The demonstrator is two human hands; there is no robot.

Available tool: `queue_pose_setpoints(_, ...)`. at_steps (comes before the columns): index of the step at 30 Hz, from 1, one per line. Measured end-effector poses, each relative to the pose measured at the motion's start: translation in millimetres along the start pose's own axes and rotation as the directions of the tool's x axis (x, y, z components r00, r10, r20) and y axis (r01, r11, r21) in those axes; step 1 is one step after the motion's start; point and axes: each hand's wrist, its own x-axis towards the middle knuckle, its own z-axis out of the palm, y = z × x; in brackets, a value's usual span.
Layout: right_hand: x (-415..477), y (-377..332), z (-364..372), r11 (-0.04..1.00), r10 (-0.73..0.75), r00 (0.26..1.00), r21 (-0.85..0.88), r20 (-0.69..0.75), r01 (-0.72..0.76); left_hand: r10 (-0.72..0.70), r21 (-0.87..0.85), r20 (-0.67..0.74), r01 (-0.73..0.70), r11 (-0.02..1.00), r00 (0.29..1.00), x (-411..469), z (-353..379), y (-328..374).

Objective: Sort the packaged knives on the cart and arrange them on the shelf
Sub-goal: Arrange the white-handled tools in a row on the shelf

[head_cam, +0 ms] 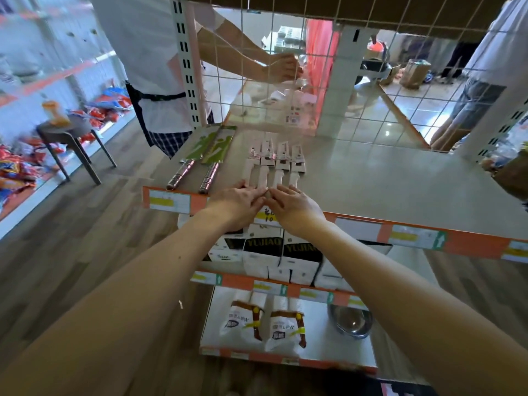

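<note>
Several white-handled knives in card packaging point(275, 162) lie side by side on the grey shelf point(385, 184), handles toward me. Left of them lie two steel-handled cleavers in green sleeves point(210, 155). My left hand point(238, 202) and my right hand point(294, 205) rest flat at the shelf's front edge, fingertips touching the handle ends of the white knives. Neither hand grips anything. No cart is in view.
A wire mesh panel point(285, 81) backs the shelf; behind it another person's hand point(281, 67) reaches over goods. Lower shelves hold black-and-white boxes point(283, 252), white bags point(263, 324) and a steel bowl point(350, 324). A stool point(68, 138) stands at the left.
</note>
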Motion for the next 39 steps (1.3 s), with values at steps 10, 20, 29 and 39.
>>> queue_pose_setpoints(10, 4.8, 4.2, 8.9, 0.998, 0.055, 0.996, -0.002, -0.063, -0.055, 0.055, 0.086, -0.097, -0.047, 0.995, 0.994, -9.1, 6.2, -7.0)
queue_pose_setpoints(20, -6.1, -0.1, 8.3, 0.991, 0.009, 0.999, -0.136, -0.053, -0.016, 0.08, 0.138, -0.14, -0.06, 0.989, 0.987, -14.5, 10.2, -5.9)
queue_pose_setpoints(29, 7.7, 7.0, -0.2, 0.977, 0.159, 0.981, 0.157, -0.113, -0.14, -0.042, -0.146, -0.107, 0.026, 0.989, 0.993, 10.0, 4.4, -2.6)
queue_pose_setpoints(39, 38.5, 17.9, 0.8, 0.983, 0.174, 0.981, 0.066, -0.087, -0.169, 0.0, -0.086, 0.053, 0.005, 0.996, 0.999, 37.7, -7.4, -2.3)
